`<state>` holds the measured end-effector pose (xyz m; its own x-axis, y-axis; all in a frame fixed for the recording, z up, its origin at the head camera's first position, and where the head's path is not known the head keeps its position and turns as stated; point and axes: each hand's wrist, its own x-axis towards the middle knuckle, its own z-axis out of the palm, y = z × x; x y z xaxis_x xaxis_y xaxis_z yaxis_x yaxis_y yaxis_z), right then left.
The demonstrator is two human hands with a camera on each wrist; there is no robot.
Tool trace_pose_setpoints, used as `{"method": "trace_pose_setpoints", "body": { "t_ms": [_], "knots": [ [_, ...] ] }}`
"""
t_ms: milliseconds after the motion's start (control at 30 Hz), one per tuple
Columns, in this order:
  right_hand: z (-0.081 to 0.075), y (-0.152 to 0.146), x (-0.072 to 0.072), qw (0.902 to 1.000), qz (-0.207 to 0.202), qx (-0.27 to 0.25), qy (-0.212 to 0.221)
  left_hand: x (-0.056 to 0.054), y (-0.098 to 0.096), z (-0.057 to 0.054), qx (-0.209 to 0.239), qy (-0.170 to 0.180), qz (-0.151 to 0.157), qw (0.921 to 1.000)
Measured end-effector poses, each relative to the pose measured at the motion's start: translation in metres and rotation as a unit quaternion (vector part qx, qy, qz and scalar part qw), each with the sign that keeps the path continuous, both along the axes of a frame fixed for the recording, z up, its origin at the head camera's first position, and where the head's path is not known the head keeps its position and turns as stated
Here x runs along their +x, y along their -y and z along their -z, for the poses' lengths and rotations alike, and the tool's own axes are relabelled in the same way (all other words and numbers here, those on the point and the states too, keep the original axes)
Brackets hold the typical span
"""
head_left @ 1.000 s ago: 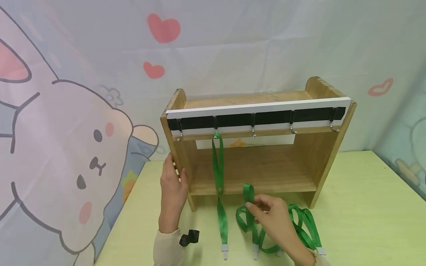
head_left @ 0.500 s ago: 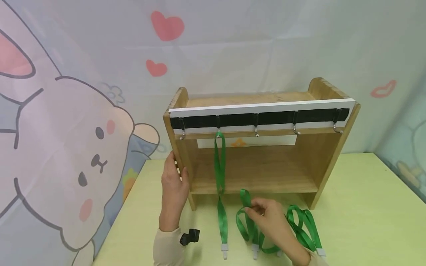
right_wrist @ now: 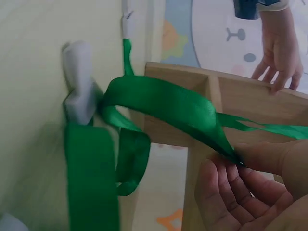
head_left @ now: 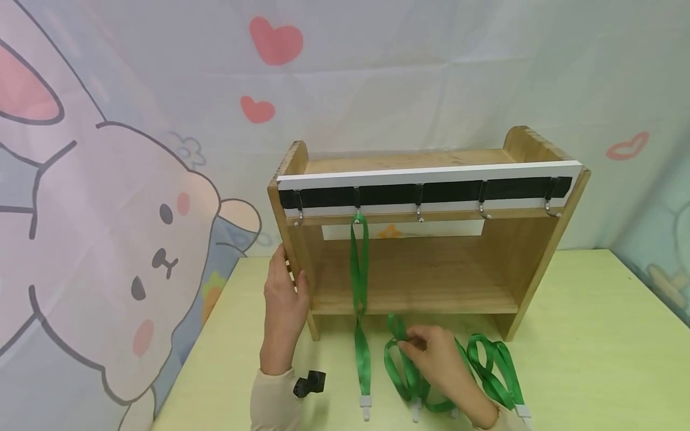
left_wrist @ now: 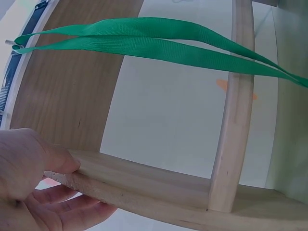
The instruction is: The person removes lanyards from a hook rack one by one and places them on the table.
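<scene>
My left hand holds the left side panel of a small wooden shelf, thumb on one face and fingers round the other. My right hand pinches the strap of a green lanyard between thumb and fingers. This lanyard's strap stands up in a loop just in front of the shelf's lower board. Another green lanyard hangs from the second hook from the left, its white clip at the bottom.
A white rail with a black strip and several metal hooks spans the shelf's front. More green lanyards lie on the yellow-green table to the right, partly behind my right hand. A printed cloth hangs behind.
My right hand has come down slightly with the pinched lanyard, and the top of its loop is lower. My left hand keeps its hold on the shelf. The head view has shifted a little.
</scene>
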<state>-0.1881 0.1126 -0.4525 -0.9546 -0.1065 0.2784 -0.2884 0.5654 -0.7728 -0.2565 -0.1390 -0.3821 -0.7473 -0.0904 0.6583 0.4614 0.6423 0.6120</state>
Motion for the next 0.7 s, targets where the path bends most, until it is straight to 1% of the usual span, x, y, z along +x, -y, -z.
{"method": "trace_pose_setpoints", "body": {
  "t_ms": [167, 267, 500, 700],
  "knots": [
    [0.007, -0.001, -0.005, 0.9996, -0.013, 0.022, -0.014, 0.001, 0.000, -0.001, 0.001, -0.005, 0.000, 1.0000],
    [0.012, 0.000, -0.007, 0.9991, -0.018, 0.037, -0.012, 0.001, 0.000, -0.001, 0.003, -0.008, 0.001, 1.0000],
    [0.018, 0.000, -0.008, 0.9985, -0.010, 0.050, 0.020, 0.002, 0.000, -0.001, 0.006, -0.009, 0.005, 0.9999],
    [0.020, 0.000, -0.011, 0.9979, -0.013, 0.053, 0.035, 0.001, -0.001, 0.000, 0.005, -0.012, 0.005, 0.9999]
  ]
}}
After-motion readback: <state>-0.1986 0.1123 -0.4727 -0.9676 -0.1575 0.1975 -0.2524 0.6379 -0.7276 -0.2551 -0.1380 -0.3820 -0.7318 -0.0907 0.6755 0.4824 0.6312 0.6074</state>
